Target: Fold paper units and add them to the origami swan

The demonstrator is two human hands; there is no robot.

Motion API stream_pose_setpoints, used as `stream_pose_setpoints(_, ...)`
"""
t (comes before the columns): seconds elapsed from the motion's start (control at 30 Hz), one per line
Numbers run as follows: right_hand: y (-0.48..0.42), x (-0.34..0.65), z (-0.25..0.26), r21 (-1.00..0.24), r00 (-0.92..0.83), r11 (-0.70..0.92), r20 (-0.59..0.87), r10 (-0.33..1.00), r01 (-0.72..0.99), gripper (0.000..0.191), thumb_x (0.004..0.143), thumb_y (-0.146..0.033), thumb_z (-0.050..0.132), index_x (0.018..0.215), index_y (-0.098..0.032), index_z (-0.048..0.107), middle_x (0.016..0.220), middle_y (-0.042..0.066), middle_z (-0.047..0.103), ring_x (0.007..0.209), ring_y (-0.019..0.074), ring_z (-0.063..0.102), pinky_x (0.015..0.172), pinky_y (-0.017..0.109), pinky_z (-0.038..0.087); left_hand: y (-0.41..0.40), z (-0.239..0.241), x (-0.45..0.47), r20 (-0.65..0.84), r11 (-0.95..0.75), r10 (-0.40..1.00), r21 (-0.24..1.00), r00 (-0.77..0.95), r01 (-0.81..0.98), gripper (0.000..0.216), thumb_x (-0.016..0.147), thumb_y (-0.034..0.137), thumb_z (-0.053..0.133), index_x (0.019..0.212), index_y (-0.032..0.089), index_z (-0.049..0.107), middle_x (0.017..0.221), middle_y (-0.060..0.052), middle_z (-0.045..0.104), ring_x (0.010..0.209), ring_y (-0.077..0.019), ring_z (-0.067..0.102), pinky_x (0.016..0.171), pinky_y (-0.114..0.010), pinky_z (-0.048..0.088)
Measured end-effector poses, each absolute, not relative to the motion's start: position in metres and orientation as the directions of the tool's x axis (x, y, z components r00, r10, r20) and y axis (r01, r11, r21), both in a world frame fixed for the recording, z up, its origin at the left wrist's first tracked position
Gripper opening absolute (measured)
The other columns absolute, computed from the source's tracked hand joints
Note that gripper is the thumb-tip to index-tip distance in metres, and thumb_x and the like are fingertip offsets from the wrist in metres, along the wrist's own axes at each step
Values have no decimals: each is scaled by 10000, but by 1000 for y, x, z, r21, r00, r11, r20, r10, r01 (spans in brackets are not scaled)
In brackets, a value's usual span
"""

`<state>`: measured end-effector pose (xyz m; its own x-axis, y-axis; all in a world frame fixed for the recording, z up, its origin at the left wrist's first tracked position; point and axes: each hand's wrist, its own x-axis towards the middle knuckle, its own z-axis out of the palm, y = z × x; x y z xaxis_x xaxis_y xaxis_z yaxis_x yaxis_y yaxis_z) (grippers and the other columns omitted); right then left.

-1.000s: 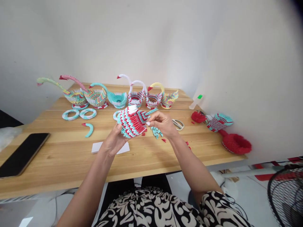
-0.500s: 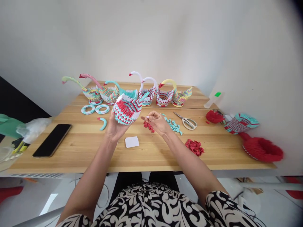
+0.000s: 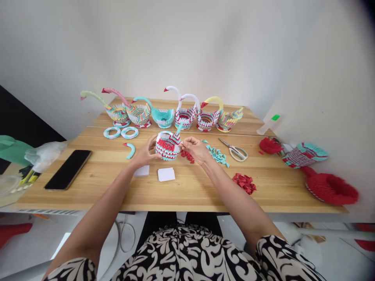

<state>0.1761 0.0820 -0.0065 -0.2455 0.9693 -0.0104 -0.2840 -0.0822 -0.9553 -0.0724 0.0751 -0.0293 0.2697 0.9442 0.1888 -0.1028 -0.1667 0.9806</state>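
My left hand (image 3: pixel 147 151) is closed around the left side of a folded-paper swan body (image 3: pixel 167 146), patterned in red, white and turquoise with a turquoise point rising at its right. My right hand (image 3: pixel 195 149) pinches at the body's right edge; a small white paper piece between its fingertips is mostly hidden. Behind and below that hand lie small red folded pieces (image 3: pixel 187 157). Turquoise folded pieces (image 3: pixel 217 155) are scattered to its right. Under the body rests a stack of white paper slips (image 3: pixel 166 174), with a second white stack (image 3: pixel 142 171) partly behind my left wrist.
Several finished paper swans (image 3: pixel 163 117) line the back. Two paper rings (image 3: pixel 129 132), a turquoise swan neck (image 3: pixel 131 150) and a phone (image 3: pixel 68 169) are at left. To the right are scissors (image 3: pixel 236 151), red pieces (image 3: pixel 245 183) and a red paper swan (image 3: pixel 331 188).
The swan body has come down to the right and turned, its opening facing differently. My right hand has met its right edge. The second white stack now shows.
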Motion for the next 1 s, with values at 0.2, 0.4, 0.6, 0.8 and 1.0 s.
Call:
stream_pose_setpoints(0.2,80,170,-15,-997,-227,-11,5,974,-73,354,637,-440,811,781,-155,660,694,1,694,569,70,583,453,152,388,76,-25,-89,200,-289,928,919,315,267,938,511,342,895,1360,205,521,1410,-130,522,1328,-318,454,1155,-460,250)
stream_pose_setpoints(0.4,46,176,16,-981,-301,-12,48,952,-194,438,596,-464,847,855,-202,610,704,-17,695,605,100,625,474,172,412,29,32,-65,477,-482,873,817,98,317,345,806,383,695,1126,253,703,1031,-71,705,1004,-264,614,1034,-454,378)
stream_pose_setpoints(0.6,25,167,36,-941,-474,-106,62,878,-321,512,504,-449,900,806,-208,564,667,-48,673,570,93,633,570,200,496,-4,72,-22,585,-692,711,683,390,234,139,875,299,628,862,254,759,802,-37,722,808,-219,630,852,-370,423)
stream_pose_setpoints(0.8,22,171,35,-952,-507,-95,68,859,-290,495,537,-449,888,824,-207,566,624,-58,658,545,89,616,559,197,499,-3,71,-20,584,-754,649,582,488,304,260,941,353,516,838,244,729,775,-26,720,771,-199,621,841,-349,425)
stream_pose_setpoints(1.0,21,172,35,-961,-515,-64,87,853,-269,496,547,-456,882,836,-202,568,625,-53,668,537,92,616,569,206,505,-6,74,-22,593,-795,601,512,536,325,276,948,327,483,861,255,734,811,-29,730,770,-201,622,861,-357,406)
